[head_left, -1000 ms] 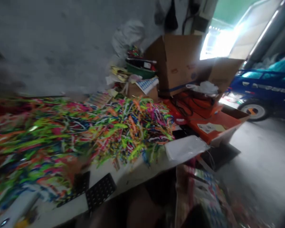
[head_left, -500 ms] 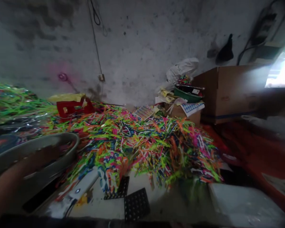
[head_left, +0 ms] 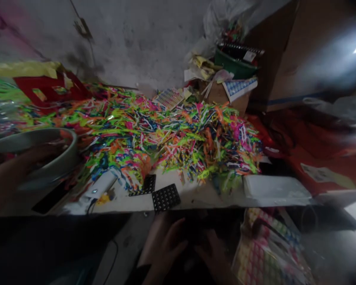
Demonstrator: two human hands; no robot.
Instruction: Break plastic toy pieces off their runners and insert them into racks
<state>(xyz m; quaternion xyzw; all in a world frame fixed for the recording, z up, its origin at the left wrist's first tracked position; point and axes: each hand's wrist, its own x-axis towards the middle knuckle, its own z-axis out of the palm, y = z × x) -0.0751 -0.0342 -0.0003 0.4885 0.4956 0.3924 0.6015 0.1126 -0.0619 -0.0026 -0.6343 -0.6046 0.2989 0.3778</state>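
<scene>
My left hand (head_left: pixel 32 158) is a blurred shape at the near rim of a grey round basin (head_left: pixel 63 136) on the left of the table; its fingers are smeared. Low in the dark under the table's front edge, my right hand (head_left: pixel 164 245) shows dimly, thumb apart from the fingers and nothing visible in it. Beside it is another dim shape (head_left: pixel 212 251) I cannot make out. A big heap of bright neon strips (head_left: pixel 166 134) covers the tabletop. Two black perforated plates (head_left: pixel 165 196) lie at its front edge.
A white device with a cable (head_left: pixel 99 188) lies near the basin. A red box (head_left: pixel 52 89) stands back left. Cardboard boxes (head_left: pixel 299 51) and a green tub (head_left: pixel 234 65) are back right, with orange cartons (head_left: pixel 320 158) at right. A white sheet (head_left: pixel 274 186) and colourful packets (head_left: pixel 264 253) lie at front right.
The view has swung left and then tilted down. The basin and my left arm came into sight, and the space under the table's edge with my right hand now shows.
</scene>
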